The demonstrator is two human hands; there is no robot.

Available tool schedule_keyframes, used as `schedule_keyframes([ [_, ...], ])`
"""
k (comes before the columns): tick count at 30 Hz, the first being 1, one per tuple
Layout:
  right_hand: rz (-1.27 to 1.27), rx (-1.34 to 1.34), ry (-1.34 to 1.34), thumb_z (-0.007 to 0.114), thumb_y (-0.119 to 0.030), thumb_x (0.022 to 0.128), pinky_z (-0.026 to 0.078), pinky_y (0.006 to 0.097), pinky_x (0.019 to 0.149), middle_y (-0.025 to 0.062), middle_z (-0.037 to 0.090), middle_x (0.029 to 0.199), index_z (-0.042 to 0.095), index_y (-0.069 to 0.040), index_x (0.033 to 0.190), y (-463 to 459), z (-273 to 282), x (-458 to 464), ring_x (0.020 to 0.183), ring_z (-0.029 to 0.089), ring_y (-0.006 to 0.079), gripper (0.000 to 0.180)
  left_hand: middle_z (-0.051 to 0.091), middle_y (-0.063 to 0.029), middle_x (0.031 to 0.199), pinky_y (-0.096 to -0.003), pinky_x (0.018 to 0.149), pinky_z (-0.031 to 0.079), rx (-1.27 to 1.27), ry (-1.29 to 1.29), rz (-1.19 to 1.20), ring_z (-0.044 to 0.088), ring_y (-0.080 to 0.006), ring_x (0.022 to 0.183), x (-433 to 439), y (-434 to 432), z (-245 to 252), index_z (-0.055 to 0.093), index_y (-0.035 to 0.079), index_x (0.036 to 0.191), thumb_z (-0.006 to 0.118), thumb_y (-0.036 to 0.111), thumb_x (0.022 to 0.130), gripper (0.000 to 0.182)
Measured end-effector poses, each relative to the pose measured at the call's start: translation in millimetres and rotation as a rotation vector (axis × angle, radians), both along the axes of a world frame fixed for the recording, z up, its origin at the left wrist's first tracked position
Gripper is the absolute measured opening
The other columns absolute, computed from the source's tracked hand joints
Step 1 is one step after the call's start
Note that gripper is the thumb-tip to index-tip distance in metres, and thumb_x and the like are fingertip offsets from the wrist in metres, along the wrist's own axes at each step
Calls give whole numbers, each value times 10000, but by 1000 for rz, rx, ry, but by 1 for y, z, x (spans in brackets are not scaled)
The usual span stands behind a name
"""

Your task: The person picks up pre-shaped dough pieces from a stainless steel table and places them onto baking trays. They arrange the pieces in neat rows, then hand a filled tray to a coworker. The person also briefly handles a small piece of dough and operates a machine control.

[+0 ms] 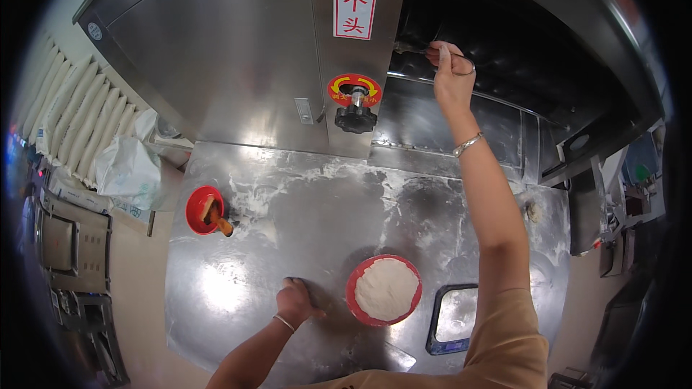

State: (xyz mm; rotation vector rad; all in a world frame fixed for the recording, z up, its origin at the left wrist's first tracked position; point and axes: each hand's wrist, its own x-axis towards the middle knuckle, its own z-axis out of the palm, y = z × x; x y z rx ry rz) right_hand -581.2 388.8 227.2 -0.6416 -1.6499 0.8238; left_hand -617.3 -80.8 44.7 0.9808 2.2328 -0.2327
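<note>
My right hand (453,78) is raised into the dark opening of the steel machine, its fingers closed on a thin metal wire handle (471,67). The far end of that handle fades into the dark, so what it belongs to cannot be made out. Low on the steel table (324,210) rests my left hand (296,302), thumb spread from the fingers, nothing seen in it. To its right stands a red bowl (352,302) heaped with white flour (386,289). Beside the bowl, a scale (457,313) with a metal plate is partly covered by my right arm.
A red bowl (195,194) at the table's left holds a brush-like tool (216,219) with an orange-brown handle. On the machine (243,54) is a black knob (356,118). Stacked white sacks (81,113) stand at left. A dough-like scrap (533,210) lies at right.
</note>
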Motion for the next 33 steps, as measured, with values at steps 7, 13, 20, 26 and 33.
schedule_keyframes([
  [7,25,-219,-159,465,-132,974,526,270,703,105,676,748,653,26,961,13,29,-3,749,665,162,246,530,-210,1119,-347,788,545,11,-11,-9,640,-290,927,0,-2,1,481,-65,1159,902,539,400,1058],
  [13,26,57,-219,482,-152,968,507,276,709,87,670,758,646,-8,946,-9,42,12,748,652,163,219,554,-200,1084,-346,782,547,65,34,-26,644,-284,918,2,-2,0,502,-58,1148,909,532,385,1047],
  [20,-19,133,-348,481,-142,970,505,284,726,95,672,794,652,7,933,-1,37,6,759,648,170,230,552,-199,1093,-346,773,552,27,21,-44,647,-282,918,0,-5,-11,500,-52,1155,908,536,392,1046],
  [26,-81,219,-468,488,-152,935,497,386,729,172,667,860,669,-35,926,4,55,-2,794,632,344,216,559,-194,1043,-358,741,554,111,48,-38,655,-287,856,-2,-7,-14,530,-35,1072,895,560,386,979],
  [33,-60,340,-436,504,-139,901,502,416,708,195,652,810,667,-14,886,8,54,-13,788,628,367,206,531,-208,1122,-361,787,548,42,-3,25,647,-308,913,-1,-2,-5,494,-48,1137,920,494,396,1013],
])
